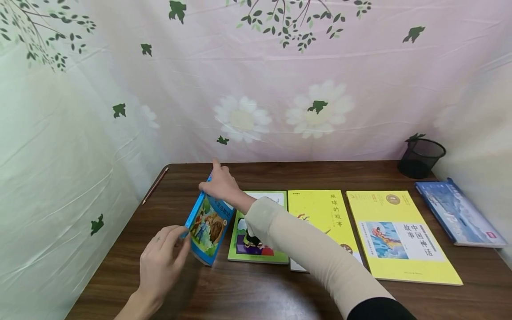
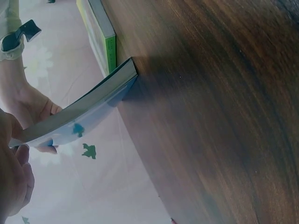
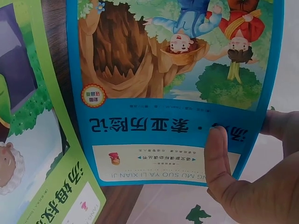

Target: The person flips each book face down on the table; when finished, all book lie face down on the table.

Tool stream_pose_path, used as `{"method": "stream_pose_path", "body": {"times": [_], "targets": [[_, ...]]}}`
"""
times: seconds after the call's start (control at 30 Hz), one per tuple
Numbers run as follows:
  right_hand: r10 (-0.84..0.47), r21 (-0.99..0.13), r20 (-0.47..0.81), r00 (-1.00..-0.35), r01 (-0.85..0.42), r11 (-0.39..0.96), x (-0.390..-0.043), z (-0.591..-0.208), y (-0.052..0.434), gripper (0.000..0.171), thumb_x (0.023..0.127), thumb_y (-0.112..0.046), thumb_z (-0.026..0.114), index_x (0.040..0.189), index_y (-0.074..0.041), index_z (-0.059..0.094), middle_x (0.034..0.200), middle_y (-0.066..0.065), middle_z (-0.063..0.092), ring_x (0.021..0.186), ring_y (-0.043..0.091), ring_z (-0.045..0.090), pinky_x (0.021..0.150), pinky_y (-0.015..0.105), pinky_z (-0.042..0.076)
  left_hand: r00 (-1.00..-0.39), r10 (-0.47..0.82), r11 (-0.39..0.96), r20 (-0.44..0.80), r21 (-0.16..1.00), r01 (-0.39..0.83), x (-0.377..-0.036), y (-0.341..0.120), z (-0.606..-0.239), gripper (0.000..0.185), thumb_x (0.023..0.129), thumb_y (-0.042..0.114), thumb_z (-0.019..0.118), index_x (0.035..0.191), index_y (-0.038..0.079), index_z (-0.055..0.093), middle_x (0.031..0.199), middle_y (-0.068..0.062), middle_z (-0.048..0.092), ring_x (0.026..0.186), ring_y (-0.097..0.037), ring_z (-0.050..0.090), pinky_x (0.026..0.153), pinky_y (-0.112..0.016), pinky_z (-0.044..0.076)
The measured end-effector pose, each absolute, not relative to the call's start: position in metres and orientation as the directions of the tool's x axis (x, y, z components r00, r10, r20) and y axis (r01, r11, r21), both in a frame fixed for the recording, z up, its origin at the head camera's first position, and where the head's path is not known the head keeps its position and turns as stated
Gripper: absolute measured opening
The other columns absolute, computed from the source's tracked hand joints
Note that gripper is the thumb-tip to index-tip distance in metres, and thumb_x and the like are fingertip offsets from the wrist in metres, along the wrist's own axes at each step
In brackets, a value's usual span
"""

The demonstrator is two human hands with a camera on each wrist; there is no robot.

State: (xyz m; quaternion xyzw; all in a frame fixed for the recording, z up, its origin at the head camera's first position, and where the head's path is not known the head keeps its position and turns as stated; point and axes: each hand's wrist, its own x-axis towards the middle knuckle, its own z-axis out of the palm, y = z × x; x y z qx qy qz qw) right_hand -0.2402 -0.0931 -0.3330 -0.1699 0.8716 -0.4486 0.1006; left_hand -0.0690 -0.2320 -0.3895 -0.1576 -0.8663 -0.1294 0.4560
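On the tabletop [image 1: 248,295], the blue book [image 1: 210,226] stands tilted just left of the green book [image 1: 246,249], its left edge raised and its lower right corner on or nearly on the wood; contact is hard to tell. Its long axis runs away from the person, slanting rightward at the far end. The left hand [image 1: 162,255] pinches the raised left edge near the close end. The right hand [image 1: 224,183], reaching across the green book, grips the far end, thumb over the cover, fingers behind. Both are about equally near.
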Motion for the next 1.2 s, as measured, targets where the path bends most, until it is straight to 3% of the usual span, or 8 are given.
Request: {"method": "stream_pose_path", "body": {"times": [0.23, 0.4, 0.53, 0.63, 0.73, 1.03, 1.2], "targets": [[-0.389, -0.834, -0.045, -0.92, -0.179, 0.521, -0.24, -0.331, -0.09, 0.088, 0.094, -0.03, 0.064, 0.162, -0.02, 0.009, 0.139, 0.015, 0.047, 0.057, 0.019, 0.05, 0.051, 0.031, 0.039, -0.536, 0.142, 0.908, 0.832, 0.106, 0.405, -0.07, -0.232, -0.39, 0.038, 0.101, 0.04, 0.055, 0.103, 0.006, 0.072, 0.094, -0.006, 0.072, 0.065, -0.012, 0.062, 0.058, -0.025, 0.049], [-0.393, -0.84, -0.061, -0.917, -0.166, 0.517, -0.24, -0.329, -0.089, 0.088, 0.095, -0.029, 0.063, 0.162, -0.021, 0.008, 0.15, 0.017, 0.039, 0.047, 0.017, 0.046, 0.048, 0.03, 0.041, -0.533, 0.138, 0.899, 0.835, 0.12, 0.42, -0.07, -0.232, -0.392, 0.038, 0.101, 0.04, 0.056, 0.104, 0.007, 0.073, 0.094, -0.005, 0.072, 0.065, -0.012, 0.061, 0.058, -0.023, 0.049], [-0.398, -0.849, -0.062, -0.915, -0.161, 0.503, -0.239, -0.329, -0.088, 0.087, 0.095, -0.028, 0.063, 0.162, -0.021, 0.008, 0.152, 0.019, 0.036, 0.054, 0.034, 0.061, 0.048, 0.033, 0.047, -0.544, 0.129, 0.898, 0.829, 0.135, 0.42, -0.07, -0.231, -0.392, 0.038, 0.1, 0.041, 0.056, 0.104, 0.007, 0.073, 0.094, -0.004, 0.072, 0.066, -0.012, 0.061, 0.059, -0.022, 0.049], [-0.399, -0.859, -0.05, -0.915, -0.165, 0.485, -0.238, -0.329, -0.086, 0.086, 0.095, -0.027, 0.063, 0.162, -0.021, 0.009, 0.148, 0.02, 0.039, 0.071, 0.042, 0.069, 0.054, 0.039, 0.055, -0.574, 0.13, 0.898, 0.809, 0.149, 0.414, -0.068, -0.231, -0.392, 0.038, 0.1, 0.041, 0.056, 0.106, 0.007, 0.072, 0.096, -0.004, 0.072, 0.068, -0.012, 0.061, 0.061, -0.021, 0.049], [-0.4, -0.865, -0.04, -0.916, -0.169, 0.473, -0.238, -0.33, -0.085, 0.085, 0.095, -0.026, 0.063, 0.162, -0.021, 0.011, 0.147, 0.02, 0.04, 0.07, 0.041, 0.069, 0.058, 0.041, 0.057, -0.59, 0.135, 0.895, 0.796, 0.157, 0.417, -0.066, -0.231, -0.393, 0.038, 0.1, 0.041, 0.055, 0.108, 0.008, 0.072, 0.097, -0.004, 0.072, 0.069, -0.013, 0.062, 0.062, -0.022, 0.05], [-0.401, -0.88, -0.033, -0.916, -0.163, 0.446, -0.238, -0.329, -0.081, 0.085, 0.095, -0.024, 0.062, 0.162, -0.02, 0.01, 0.151, 0.022, 0.036, 0.071, 0.042, 0.07, 0.053, 0.036, 0.055, -0.58, 0.145, 0.89, 0.802, 0.151, 0.43, -0.066, -0.23, -0.393, 0.033, 0.098, 0.038, 0.062, 0.11, 0.008, 0.073, 0.097, -0.004, 0.072, 0.071, -0.013, 0.063, 0.063, -0.024, 0.051], [-0.398, -0.887, -0.032, -0.917, -0.157, 0.434, -0.239, -0.331, -0.078, 0.085, 0.095, -0.024, 0.062, 0.162, -0.021, 0.01, 0.143, 0.021, 0.042, 0.07, 0.041, 0.069, 0.051, 0.033, 0.054, -0.564, 0.15, 0.884, 0.812, 0.145, 0.445, -0.066, -0.229, -0.392, 0.033, 0.098, 0.037, 0.063, 0.11, 0.008, 0.073, 0.095, -0.005, 0.072, 0.071, -0.014, 0.063, 0.063, -0.026, 0.05]]}}
